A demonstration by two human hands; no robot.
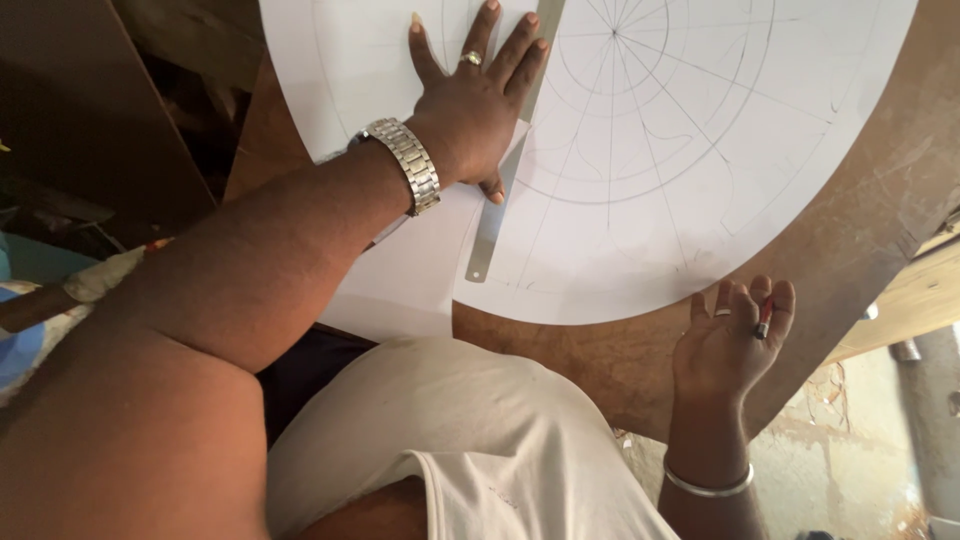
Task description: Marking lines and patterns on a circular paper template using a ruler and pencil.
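Your left hand [470, 105] lies flat, fingers spread, palm down on the steel ruler [510, 150], pinning it to the round white sheet [700, 200]. The ruler runs out from under your palm both ways: its near end points back toward your body, its far end goes off the top of the frame. Its edge looks to pass just beside the centre where the drawn spokes meet, though the angle is too steep to be sure.

Your right hand [735, 340] is off the sheet, raised over the bare brown bench [860, 240] just past the sheet's near edge. Its fingers are curled loosely round a small red and dark pencil or pen [764, 318]; the tip is not shown.

Wristwatch [405, 165] on the left wrist, bangle [708, 487] on the right.

Step in hand, as I judge it: ruler set and held, marker not yet on the paper, so a line waits to be ruled.

The next move calls for steady downward pressure from your left hand so the ruler does not swing, and for bringing the marker tip across to the ruler's edge on the side away from your left palm.
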